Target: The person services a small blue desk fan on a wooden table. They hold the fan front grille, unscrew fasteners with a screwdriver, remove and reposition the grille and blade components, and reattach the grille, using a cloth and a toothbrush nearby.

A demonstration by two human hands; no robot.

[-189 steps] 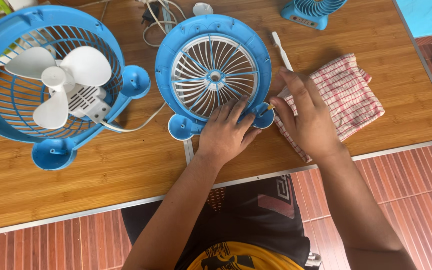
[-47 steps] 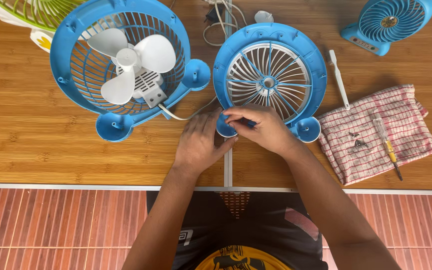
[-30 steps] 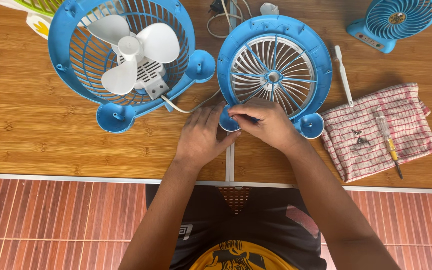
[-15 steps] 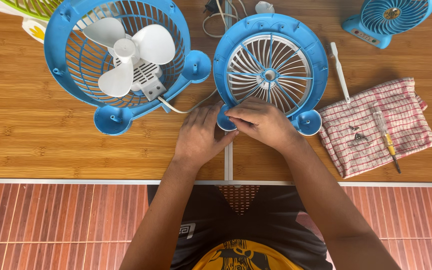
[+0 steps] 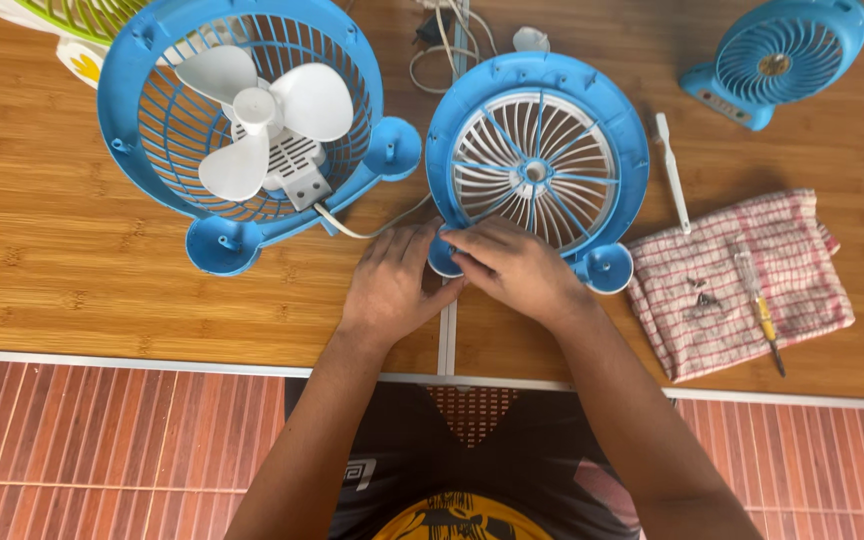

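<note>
The round blue plastic fan grille with white spokes (image 5: 537, 165) lies flat near the front edge of the wooden bench (image 5: 52, 270), at its middle. It is judged light, stiff and somewhat brittle — best gripped at the thick rim or a foot. The right hand (image 5: 517, 268) is closed over the near-left foot; the left hand (image 5: 392, 285) is laid flat beside it, fingertips (image 5: 422, 240) touching the rim — nothing is gripped.

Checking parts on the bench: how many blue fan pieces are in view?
3: blue rear cage with white blades upper left; blue round front grille centre, above both hands; small blue desk fan upper right.
</note>
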